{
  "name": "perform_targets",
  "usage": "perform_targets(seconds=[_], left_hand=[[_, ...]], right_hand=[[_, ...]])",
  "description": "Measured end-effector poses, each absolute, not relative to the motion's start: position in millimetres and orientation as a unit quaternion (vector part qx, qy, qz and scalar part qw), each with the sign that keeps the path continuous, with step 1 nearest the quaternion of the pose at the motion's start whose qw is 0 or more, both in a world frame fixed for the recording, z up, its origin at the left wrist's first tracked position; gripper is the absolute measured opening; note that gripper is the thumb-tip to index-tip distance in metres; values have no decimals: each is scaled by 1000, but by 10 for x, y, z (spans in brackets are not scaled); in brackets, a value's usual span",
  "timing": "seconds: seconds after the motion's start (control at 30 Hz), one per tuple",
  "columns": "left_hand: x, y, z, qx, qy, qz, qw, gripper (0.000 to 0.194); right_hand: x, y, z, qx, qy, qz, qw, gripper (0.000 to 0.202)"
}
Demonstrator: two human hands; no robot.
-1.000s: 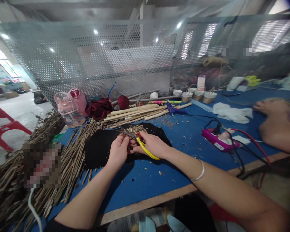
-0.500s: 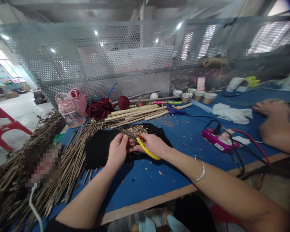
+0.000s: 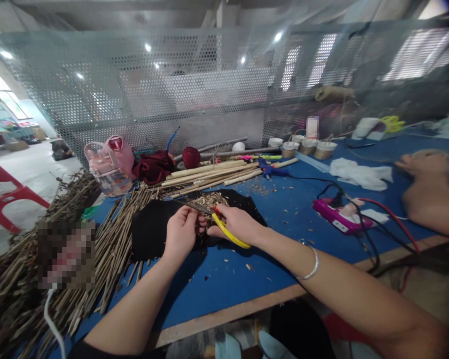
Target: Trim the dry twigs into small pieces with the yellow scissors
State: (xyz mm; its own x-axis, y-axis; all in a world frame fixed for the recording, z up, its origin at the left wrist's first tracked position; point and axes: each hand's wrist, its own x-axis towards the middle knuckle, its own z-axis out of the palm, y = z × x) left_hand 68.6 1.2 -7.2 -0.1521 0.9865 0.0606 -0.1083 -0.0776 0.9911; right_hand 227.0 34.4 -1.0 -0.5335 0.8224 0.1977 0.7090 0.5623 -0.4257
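My right hand point(image 3: 239, 223) is closed around a pair of scissors point(image 3: 230, 235) with a curved yellow handle and a red part near the thumb. Their dark blades point left, just above my left hand point(image 3: 181, 232). That hand is closed with thumb and fingers pinched; whatever sits in its fingertips is too small to make out. Both hands are over a black cloth point(image 3: 149, 232) on the blue table point(image 3: 224, 289). A heap of short cut stem pieces point(image 3: 211, 199) lies on the cloth just beyond the fingers.
Long dry stalks point(image 3: 108, 259) cover the left side. Pale sticks point(image 3: 209, 174) and a blue glue gun point(image 3: 271, 169) lie behind the cloth. At right are a magenta power strip point(image 3: 333, 217) with cables, a white glove point(image 3: 361, 173), and another person's forearm point(image 3: 430, 199).
My hands stay nearly in place; the scissors have shifted very slightly, with the handle turning a little to the right. The other person's hand at right has moved slightly.
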Motion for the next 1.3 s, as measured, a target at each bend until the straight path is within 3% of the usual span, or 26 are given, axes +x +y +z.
perform_targets(seconds=[0.43,0.57,0.8,1.0,1.17,1.3], left_hand=[[646,28,-44,469,532,564,422,27],[604,59,-99,489,594,506,389,24],[564,90,-190,555,611,461,327,29],[323,139,-33,602,643,434,188,21],[-231,127,173,574,762,298,-39,27],[-480,55,144,542,810,211,-74,23]], right_hand=[[2278,407,-56,-484,-840,184,161,49],[2283,442,-54,-499,-840,156,145,49],[2297,515,-70,-501,-832,153,183,45],[2279,491,-84,-491,-821,189,220,43],[2293,492,-88,-479,-824,202,227,43],[2305,498,-99,-467,-831,205,222,44]])
